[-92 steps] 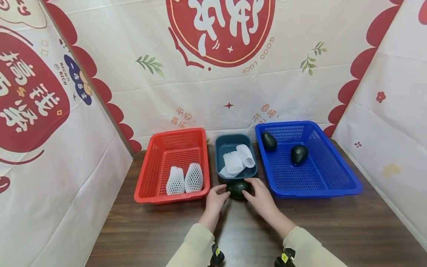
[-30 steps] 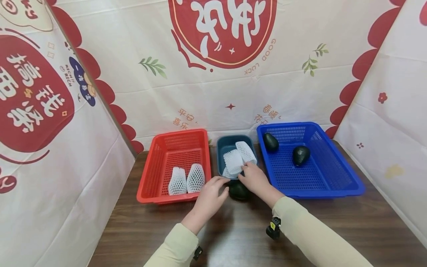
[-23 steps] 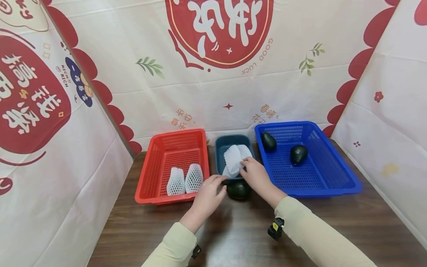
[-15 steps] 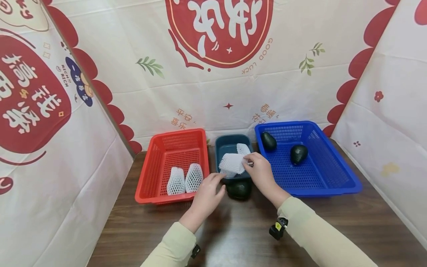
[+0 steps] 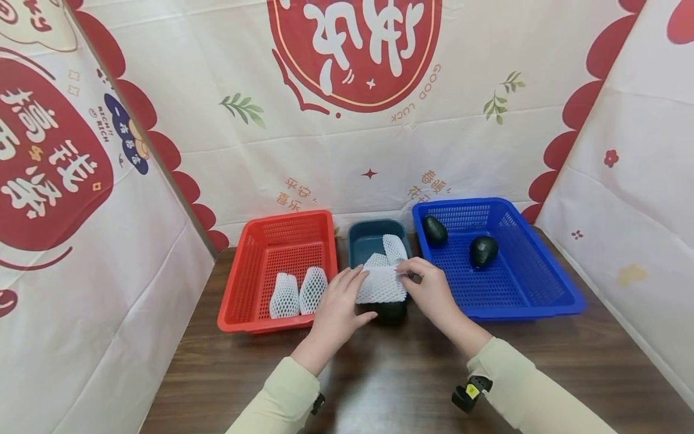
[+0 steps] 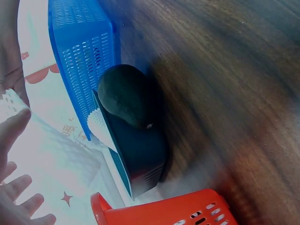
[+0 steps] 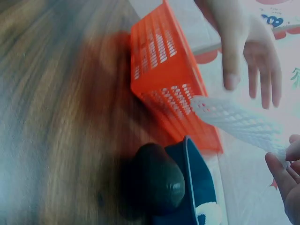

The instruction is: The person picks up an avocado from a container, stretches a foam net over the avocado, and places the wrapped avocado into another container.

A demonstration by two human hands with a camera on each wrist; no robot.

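My right hand (image 5: 431, 292) pinches the edge of a white foam net sleeve (image 5: 382, 287) between thumb and fingers. In the right wrist view the sleeve (image 7: 239, 121) hangs flattened in the air from those fingertips. My left hand (image 5: 335, 308) is held at the sleeve's other end with its fingers extended, not gripping; contact cannot be told. Below the sleeve an avocado (image 5: 391, 313) lies on its side on the table, partly covered in the head view. It shows whole in the left wrist view, the avocado (image 6: 125, 96) lying against the teal container.
The teal container (image 5: 362, 238) behind the hands has more foam net sleeves (image 5: 396, 247) in it. On the left, a red basket (image 5: 230, 301) holds two sleeve-covered pieces (image 5: 298, 294). A blue basket (image 5: 509, 310) on the right holds two bare avocados (image 5: 483, 251).
Both hands first touched the avocado, then the right hand reached into the teal container and lifted a foam net sleeve out, toward the person. My left hand has come up beside the sleeve.
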